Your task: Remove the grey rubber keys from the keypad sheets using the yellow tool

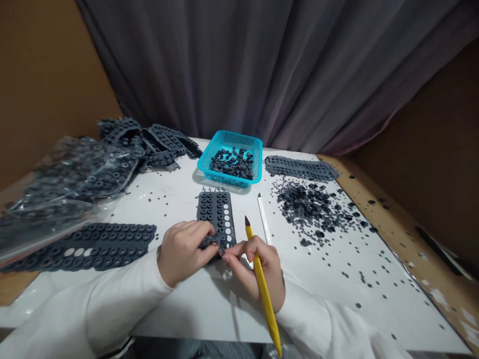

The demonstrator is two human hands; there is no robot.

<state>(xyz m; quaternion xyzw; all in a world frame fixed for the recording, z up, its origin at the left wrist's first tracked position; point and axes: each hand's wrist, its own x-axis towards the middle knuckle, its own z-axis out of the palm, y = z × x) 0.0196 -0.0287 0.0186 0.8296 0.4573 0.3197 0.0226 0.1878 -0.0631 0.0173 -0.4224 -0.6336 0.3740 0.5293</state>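
Observation:
My left hand (185, 249) is closed on the near end of a dark grey rubber sheet (212, 207) with rows of round ring-shaped parts. That end is bent up between the fingers; one row along the sheet's right side shows white round holes. My right hand (258, 269) has a yellow pencil-like tool (265, 291) lodged between its fingers, its dark pointed tip facing away. Its thumb and forefinger pinch at the sheet's lifted edge, close to the left fingertips. Whatever small piece lies between them is hidden.
A blue basket (230, 178) with small dark rubber parts stands behind the sheet. A white pointed tool (264, 219) lies to the right, near a scrap pile (309, 204) and another sheet (301, 168). At left are a bulging plastic bag (82, 167), stacked sheets (168, 139) and a flat sheet (112, 244).

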